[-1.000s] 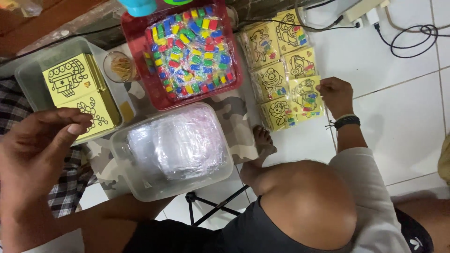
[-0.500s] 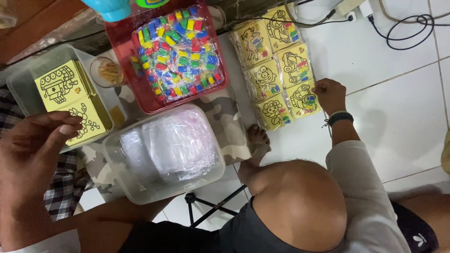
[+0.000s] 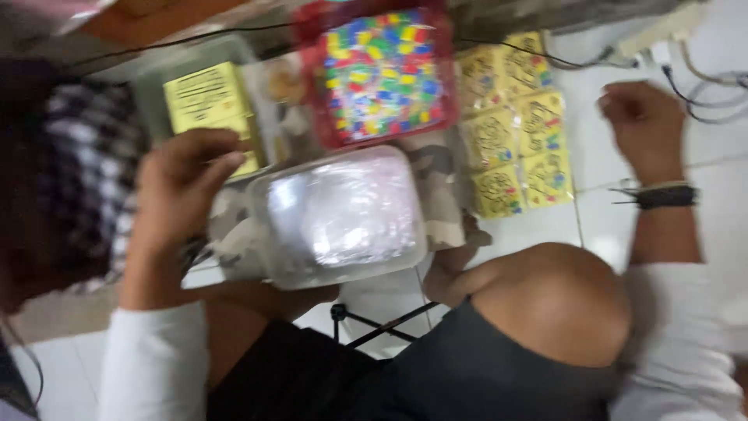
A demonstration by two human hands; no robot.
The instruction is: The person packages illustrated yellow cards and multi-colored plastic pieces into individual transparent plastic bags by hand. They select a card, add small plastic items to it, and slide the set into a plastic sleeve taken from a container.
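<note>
Glossy clear plastic makes up the lidded tub [image 3: 343,214] and red tray [image 3: 379,74], yellow packets [image 3: 518,148] look shiny-wrapped (film, seemingly), and the white floor tiles [image 3: 600,226] gleam smooth.

The white tiled floor [image 3: 608,226] carries everything; at about twelve o'clock lies a red tray [image 3: 382,74] filled with small multicoloured pieces; at six o'clock from it, near the middle of the view, stands a clear plastic tub [image 3: 343,214] with pale wrapped contents; at ten o'clock a clear box [image 3: 206,105] holds yellow printed cards; at two o'clock yellow packets [image 3: 518,129] lie in rows, touching one another; at the upper right corner white cables [image 3: 701,74] run across the tiles; the view is blurred.
</note>
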